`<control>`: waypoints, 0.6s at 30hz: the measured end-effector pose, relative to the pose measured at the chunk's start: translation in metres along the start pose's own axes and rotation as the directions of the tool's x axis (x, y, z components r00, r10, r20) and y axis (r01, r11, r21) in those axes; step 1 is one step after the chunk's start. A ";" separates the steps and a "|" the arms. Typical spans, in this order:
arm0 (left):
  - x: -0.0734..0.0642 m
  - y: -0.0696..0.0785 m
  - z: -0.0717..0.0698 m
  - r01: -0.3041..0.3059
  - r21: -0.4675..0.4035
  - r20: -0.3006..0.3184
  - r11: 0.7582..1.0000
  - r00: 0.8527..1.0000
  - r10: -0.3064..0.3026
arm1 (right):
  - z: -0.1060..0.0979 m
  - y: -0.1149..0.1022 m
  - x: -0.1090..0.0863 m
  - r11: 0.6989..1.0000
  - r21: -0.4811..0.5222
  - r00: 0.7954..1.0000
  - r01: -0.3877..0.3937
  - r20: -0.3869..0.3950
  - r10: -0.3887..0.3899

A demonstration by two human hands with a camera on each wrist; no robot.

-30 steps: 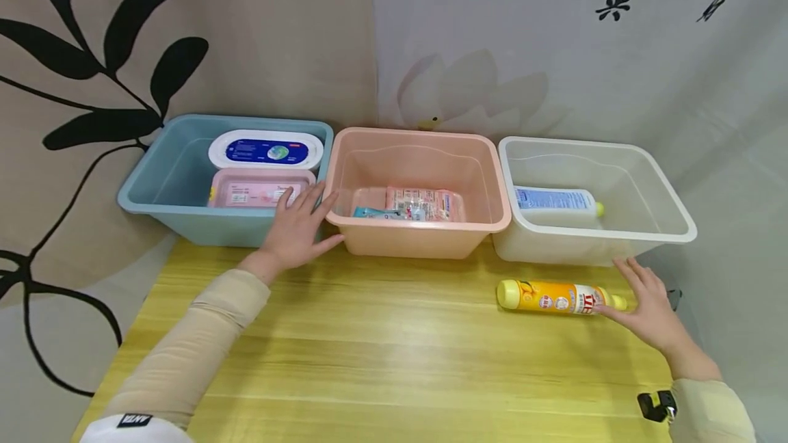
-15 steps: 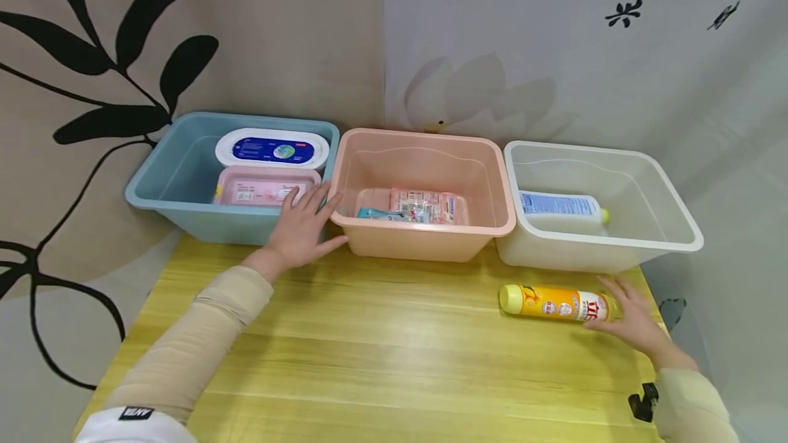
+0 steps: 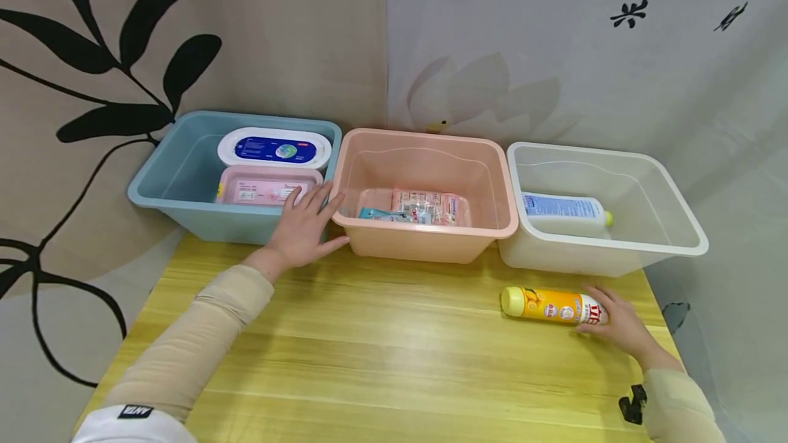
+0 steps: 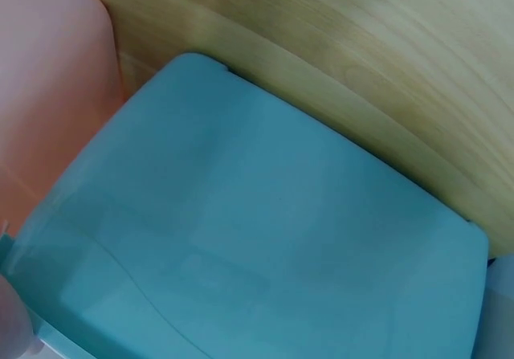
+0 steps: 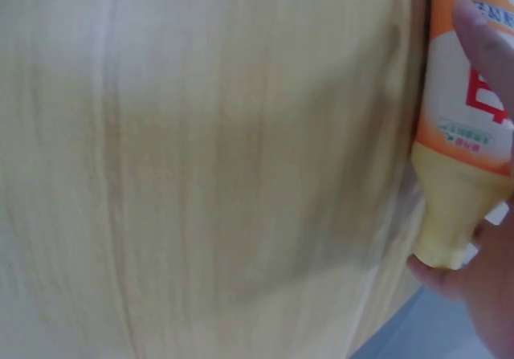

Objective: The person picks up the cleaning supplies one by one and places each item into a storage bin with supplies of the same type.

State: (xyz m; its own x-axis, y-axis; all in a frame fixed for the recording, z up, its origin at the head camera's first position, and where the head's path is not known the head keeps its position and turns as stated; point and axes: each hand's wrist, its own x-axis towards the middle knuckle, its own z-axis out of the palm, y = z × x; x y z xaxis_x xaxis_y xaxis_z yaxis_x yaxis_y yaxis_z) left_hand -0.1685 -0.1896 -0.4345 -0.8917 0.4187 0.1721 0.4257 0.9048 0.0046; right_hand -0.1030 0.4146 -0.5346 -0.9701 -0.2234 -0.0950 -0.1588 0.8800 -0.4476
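An orange and yellow squeeze bottle [image 3: 548, 305] lies on its side on the wooden table, in front of the white bin [image 3: 606, 251]. My right hand [image 3: 622, 327] grips its narrow end from the right, thumb on the near side and fingers on the far side. The right wrist view shows a digit across the bottle's label [image 5: 466, 94] and a fingertip [image 5: 430, 272] by its yellow tip. My left hand [image 3: 300, 230] rests with spread, straight fingers at the rims of the blue bin [image 3: 203, 214] and the pink bin [image 3: 425, 246], holding nothing.
Inside the blue bin are a white wipes tub [image 3: 273, 148] and a pink pack [image 3: 265, 186]. Small pink and blue packets [image 3: 425, 207] lie in the pink bin, a white-blue bottle [image 3: 563, 210] in the white one. A curtain [image 3: 492, 39] hangs behind.
My right hand has moved left onto the bottle's narrow end and closed round it. The bottle and left hand stay nearly in place; the head view has shifted slightly.
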 end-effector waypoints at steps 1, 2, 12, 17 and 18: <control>0.000 0.000 0.000 0.001 0.003 0.000 1.000 1.000 -0.001 | 0.001 0.000 0.000 1.000 -0.011 1.000 -0.004 0.004 0.004; 0.000 0.000 0.000 0.002 0.004 -0.001 1.000 1.000 -0.002 | 0.001 -0.001 0.000 1.000 -0.030 1.000 -0.008 0.000 0.008; 0.000 -0.001 -0.002 0.006 0.007 -0.004 1.000 1.000 -0.006 | -0.001 -0.006 0.004 0.996 -0.076 0.999 -0.039 0.013 0.040; -0.001 0.000 -0.002 -0.003 0.003 -0.002 1.000 1.000 0.003 | 0.000 -0.006 0.003 0.995 -0.092 0.998 -0.048 0.025 0.051; -0.001 0.000 -0.002 -0.003 0.003 -0.003 1.000 1.000 0.003 | 0.001 -0.006 0.003 0.994 -0.093 0.998 -0.049 0.025 0.052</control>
State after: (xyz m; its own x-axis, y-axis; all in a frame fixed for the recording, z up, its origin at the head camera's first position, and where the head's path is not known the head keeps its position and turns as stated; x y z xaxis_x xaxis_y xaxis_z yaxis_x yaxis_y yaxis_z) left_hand -0.1672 -0.1897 -0.4328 -0.8900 0.4211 0.1747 0.4278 0.9039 0.0012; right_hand -0.1048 0.4088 -0.5329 -0.9721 -0.1879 -0.1404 -0.1272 0.9251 -0.3579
